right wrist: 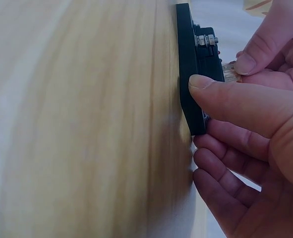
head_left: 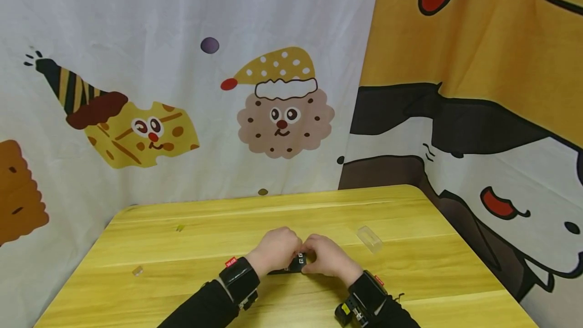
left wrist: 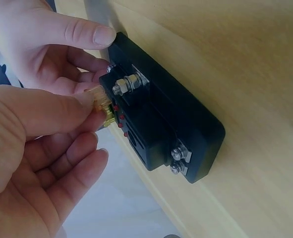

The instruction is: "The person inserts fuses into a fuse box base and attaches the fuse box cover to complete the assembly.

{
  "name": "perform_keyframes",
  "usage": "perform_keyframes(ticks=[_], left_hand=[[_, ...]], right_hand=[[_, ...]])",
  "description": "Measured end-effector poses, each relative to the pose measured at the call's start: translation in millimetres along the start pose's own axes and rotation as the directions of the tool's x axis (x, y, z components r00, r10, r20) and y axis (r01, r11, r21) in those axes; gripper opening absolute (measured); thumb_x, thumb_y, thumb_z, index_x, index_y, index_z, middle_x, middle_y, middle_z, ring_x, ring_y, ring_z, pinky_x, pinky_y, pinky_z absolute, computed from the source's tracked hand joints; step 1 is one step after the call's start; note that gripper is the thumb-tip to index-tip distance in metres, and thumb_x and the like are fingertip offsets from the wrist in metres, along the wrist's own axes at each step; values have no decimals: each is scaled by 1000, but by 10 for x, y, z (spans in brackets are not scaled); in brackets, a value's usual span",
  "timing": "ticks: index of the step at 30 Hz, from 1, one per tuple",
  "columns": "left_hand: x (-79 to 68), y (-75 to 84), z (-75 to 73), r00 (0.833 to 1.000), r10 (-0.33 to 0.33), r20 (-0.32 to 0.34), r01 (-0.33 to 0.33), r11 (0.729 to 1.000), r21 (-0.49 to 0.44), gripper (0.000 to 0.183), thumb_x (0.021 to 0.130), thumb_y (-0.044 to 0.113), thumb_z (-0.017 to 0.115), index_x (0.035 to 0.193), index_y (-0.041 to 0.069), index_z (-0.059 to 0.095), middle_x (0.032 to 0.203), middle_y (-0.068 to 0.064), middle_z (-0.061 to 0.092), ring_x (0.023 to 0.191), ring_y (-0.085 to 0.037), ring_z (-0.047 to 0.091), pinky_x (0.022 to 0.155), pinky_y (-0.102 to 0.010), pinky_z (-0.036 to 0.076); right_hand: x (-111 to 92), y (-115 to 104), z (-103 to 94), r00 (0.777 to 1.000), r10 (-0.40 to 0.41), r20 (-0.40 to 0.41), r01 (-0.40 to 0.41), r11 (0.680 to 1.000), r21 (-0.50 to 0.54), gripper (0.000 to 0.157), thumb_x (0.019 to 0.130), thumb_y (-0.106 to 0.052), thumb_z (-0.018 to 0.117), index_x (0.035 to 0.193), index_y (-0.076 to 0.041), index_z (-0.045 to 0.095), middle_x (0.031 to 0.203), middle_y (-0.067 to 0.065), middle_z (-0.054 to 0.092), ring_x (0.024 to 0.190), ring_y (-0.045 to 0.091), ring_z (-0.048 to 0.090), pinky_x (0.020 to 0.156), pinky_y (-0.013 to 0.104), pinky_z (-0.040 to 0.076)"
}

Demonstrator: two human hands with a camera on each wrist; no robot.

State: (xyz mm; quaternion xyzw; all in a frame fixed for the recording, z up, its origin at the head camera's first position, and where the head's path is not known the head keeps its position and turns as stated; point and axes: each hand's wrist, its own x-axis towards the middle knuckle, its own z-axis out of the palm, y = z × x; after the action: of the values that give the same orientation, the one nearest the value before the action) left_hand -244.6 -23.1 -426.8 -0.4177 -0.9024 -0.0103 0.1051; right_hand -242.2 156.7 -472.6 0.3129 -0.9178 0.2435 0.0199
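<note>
A black fuse block (left wrist: 151, 109) with metal terminal screws and small red dots sits on the wooden table, between the two hands in the head view. My left hand (head_left: 278, 248) pinches a clear, orange-tinted blade fuse (left wrist: 95, 94) between thumb and forefinger, right at the block's row of slots. Beside that fuse, a yellow fuse (left wrist: 108, 118) shows at the block, partly behind the fingertips. My right hand (head_left: 329, 257) grips one end of the block, its thumb (right wrist: 202, 82) on the base edge and the other fingers curled on the far side.
On the table (head_left: 159, 216), a clear plastic cover (head_left: 369, 239) lies to the right, beyond the right hand. Far left is a small yellowish piece (head_left: 180, 228), with a small clear piece (head_left: 137, 270) nearer. A printed curtain (head_left: 182, 4) hangs behind the table.
</note>
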Motion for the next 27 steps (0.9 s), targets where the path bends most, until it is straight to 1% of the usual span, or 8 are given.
perform_keyframes(ticks=[5,12,18,23,27], left_hand=[[10,12,43,1000,-4,5,4,999,37,22,75,13,68,62,24,55,58,14,45,60,-5,48,55,-21,43],[16,44,40,1000,-20,20,19,998,55,20,74,13,70,64,24,57,58,14,45,62,-5,48,57,-22,45],[22,63,42,999,-18,31,16,997,78,13,73,15,72,72,25,64,63,14,52,66,-6,50,60,-23,45],[23,68,37,1000,-20,23,18,995,94,11,73,18,72,74,26,65,66,13,55,67,-7,51,60,-24,46],[25,71,42,1000,-27,11,26,996,88,9,75,19,71,74,25,66,66,13,56,67,-7,51,60,-24,46]], right_hand=[[-8,-4,-3,1000,-10,-2,10,1000,4,35,65,-25,78,97,-14,68,92,-3,58,81,8,48,76,26,42],[-14,-2,-3,1000,-11,1,11,1000,3,34,65,-25,78,97,-16,68,92,-4,58,82,8,48,77,26,42],[-17,-7,-9,1000,1,4,-1,1000,6,34,65,-25,77,96,-16,68,92,-3,58,81,9,48,78,26,43],[-12,-7,-21,1000,10,11,-10,1000,23,33,65,-25,78,96,-17,68,92,-3,58,79,10,48,76,27,42],[-5,-2,-21,1000,13,15,-13,999,35,34,65,-26,78,96,-18,68,91,-4,57,79,10,48,75,27,42]])
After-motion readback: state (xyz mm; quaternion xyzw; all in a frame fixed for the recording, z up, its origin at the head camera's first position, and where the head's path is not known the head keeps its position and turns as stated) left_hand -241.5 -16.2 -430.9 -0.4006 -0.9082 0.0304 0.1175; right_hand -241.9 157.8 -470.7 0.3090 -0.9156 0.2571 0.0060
